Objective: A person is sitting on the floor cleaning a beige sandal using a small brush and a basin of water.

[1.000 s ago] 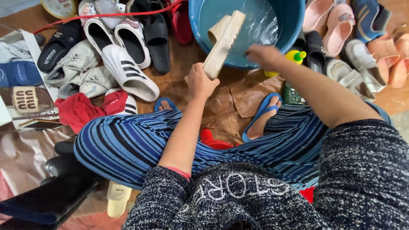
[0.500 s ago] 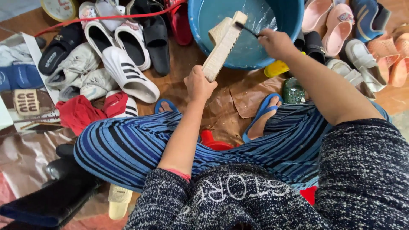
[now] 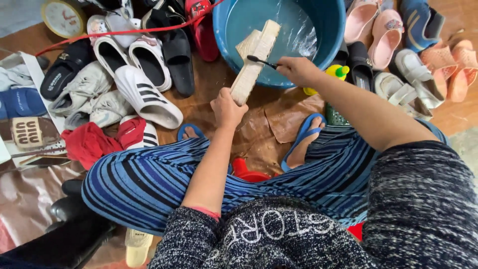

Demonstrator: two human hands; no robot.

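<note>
My left hand (image 3: 226, 107) grips the near end of a cream wedge sandal (image 3: 256, 59), holding it tilted with its far end over a blue basin (image 3: 328, 45) of water. My right hand (image 3: 298, 69) holds a small dark brush (image 3: 259, 61) whose head touches the side of the sandal's sole. Both arms reach forward over my blue striped trousers, and my feet in blue flip-flops (image 3: 301, 139) rest on brown paper below the basin.
Many shoes lie around: white slides (image 3: 147, 97), black slides (image 3: 174, 52) and grey sneakers (image 3: 82, 94) at left, pink and orange sandals (image 3: 373, 35) at right. A yellow bottle (image 3: 337, 73) stands by the basin. A red cloth (image 3: 94, 142) and a red cord (image 3: 114, 34) lie left.
My right hand has come from beside the basin to the sandal with the brush, and the brush head now rests on the sole's edge. My left hand keeps hold of the sandal.
</note>
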